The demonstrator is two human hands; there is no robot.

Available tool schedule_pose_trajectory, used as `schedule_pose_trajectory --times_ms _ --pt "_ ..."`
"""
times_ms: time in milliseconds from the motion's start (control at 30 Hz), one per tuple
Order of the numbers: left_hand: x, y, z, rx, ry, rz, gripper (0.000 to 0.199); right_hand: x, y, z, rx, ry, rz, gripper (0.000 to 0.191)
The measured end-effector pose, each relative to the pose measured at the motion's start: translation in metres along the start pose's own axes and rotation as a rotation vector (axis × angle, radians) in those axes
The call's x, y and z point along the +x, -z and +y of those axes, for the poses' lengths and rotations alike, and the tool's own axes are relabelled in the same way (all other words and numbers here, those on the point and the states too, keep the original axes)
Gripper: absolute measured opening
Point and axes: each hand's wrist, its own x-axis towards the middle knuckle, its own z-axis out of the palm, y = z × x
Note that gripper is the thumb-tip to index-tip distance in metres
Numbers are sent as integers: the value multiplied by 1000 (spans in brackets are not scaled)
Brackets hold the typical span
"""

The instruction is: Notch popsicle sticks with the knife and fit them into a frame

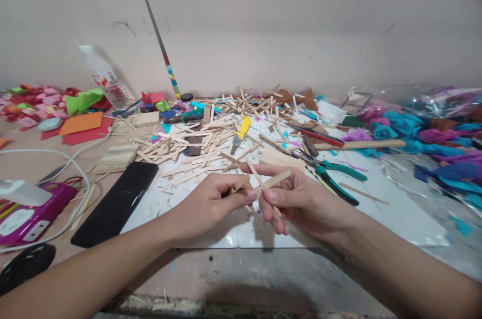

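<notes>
My left hand (214, 201) is closed, with thumb and fingers pinching a short thin wooden stick (241, 183). Close beside it, my right hand (293, 196) grips a small piece of crossed wooden sticks (276, 180) between thumb and fingers. One of its strips points up to the right, another slants down past the fingertips. The fingertips of both hands nearly meet above the white sheet (229, 236). Whether the two wooden pieces are joined is hidden by the fingers. Beyond the hands lies a heap of cut wooden sticks (203, 143).
Green-handled pliers (339, 173), red-handled pliers (320, 135) and a yellow-handled tool (243, 129) lie past my hands. At left are a black phone (116, 203), a purple power strip (41, 208) and a plastic bottle (107, 80). Coloured crepe paper (410, 130) is piled at right.
</notes>
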Motion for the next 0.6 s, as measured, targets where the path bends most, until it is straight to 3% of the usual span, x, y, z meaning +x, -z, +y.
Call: schedule_pose_trajectory --times_ms 167,300,467,600 --pt "0 0 0 -80 32 -56 26 -2 0 0 0 57 -108 33" --pt "0 2 2 -99 37 -105 25 -4 -1 -2 -10 28 -116 34" --pt "0 6 5 14 41 -13 30 -4 -3 -8 -137 -31 37 33" --pt "0 7 4 120 60 63 30 -4 -2 -12 -395 34 230 28"
